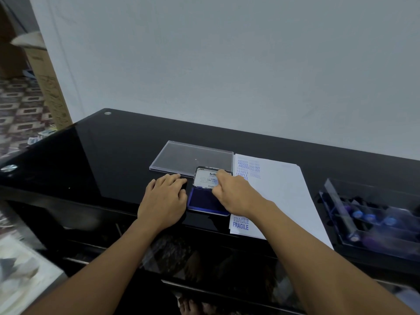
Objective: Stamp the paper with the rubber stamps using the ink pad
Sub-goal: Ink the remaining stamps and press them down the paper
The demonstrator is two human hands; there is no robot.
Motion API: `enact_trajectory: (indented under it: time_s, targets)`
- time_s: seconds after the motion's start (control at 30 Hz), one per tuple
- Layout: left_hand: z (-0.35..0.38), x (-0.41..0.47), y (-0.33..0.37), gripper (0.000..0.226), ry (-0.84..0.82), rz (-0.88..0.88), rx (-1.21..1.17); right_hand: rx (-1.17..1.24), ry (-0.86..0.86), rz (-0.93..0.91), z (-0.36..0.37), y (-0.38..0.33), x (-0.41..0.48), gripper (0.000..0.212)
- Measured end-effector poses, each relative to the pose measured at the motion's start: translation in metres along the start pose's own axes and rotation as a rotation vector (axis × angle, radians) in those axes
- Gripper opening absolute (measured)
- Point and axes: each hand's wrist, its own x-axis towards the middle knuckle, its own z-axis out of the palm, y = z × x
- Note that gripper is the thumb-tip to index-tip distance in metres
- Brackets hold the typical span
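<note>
While open, one ink pad.

- We count 2 hands: left hand, right hand
- 1 ink pad
- 1 paper; we can't tell if more sheets lie under it
- 1 clear lid
- 1 clear tray
- stamps in it: we make out 3 blue tops, the rest is blurred
- 1 table

Seemingly a home room: patterned carpet and a cardboard box at ten o'clock, beside a black glass table.
</note>
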Motion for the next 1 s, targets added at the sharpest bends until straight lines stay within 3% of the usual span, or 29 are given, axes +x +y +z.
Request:
enact_trajectory:
  time_s: [0.53, 0.8, 1.0]
  targets:
    - [0.0005, 0.0007, 0.0011, 0.046, -0.005, -0.003, 0.001, 0.029, -0.012, -0.001, 0.0009, 0.0063, -0.0003, 0.021]
    - [-0.0006, 0.0002, 0.0014, 0.046, -0.010, 0.002, 0.008, -0.017, -0.026, -0.013, 0.0007, -0.0002, 0.0042, 0.011]
    - [-0.0001, 0.0002, 0.0020, 0.046, -0.006, 0.002, 0.010, 0.039, 0.017, 0.000, -0.0004, 0.0034, -0.0030, 0.025]
